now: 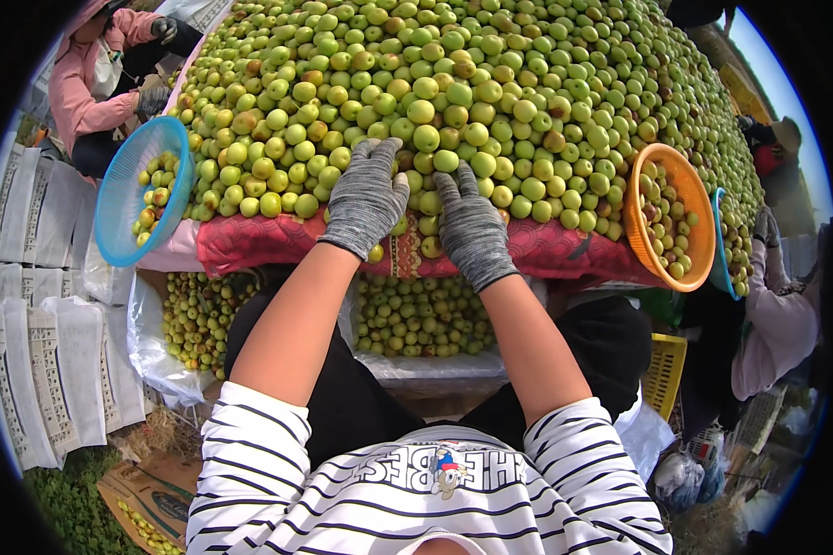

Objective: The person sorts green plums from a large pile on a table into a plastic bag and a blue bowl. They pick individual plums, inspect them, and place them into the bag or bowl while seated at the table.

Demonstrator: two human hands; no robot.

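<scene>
A large heap of small green fruits (491, 102), which look like jujubes and some of which are tinged reddish brown, spreads over a red patterned cloth (565, 248). Both my hands wear grey knit gloves and rest at the near edge of the heap. My left hand (368, 196) lies with its fingers stretched over the fruits, thumb toward the middle. Just to its right, my right hand (473, 227) reaches forward with fingers apart, touching fruits. A few fruits sit between the two hands. Neither hand visibly grips a fruit; the undersides of the fingers are hidden.
A blue basket (184, 176) at left and an orange basket (633, 217) at right hold fruits. Plastic-lined boxes of fruit (426, 319) stand below the cloth's edge. People (93, 88) sit at left and right. White cartons (69, 370) stack at left; a yellow crate (663, 375) stands at right.
</scene>
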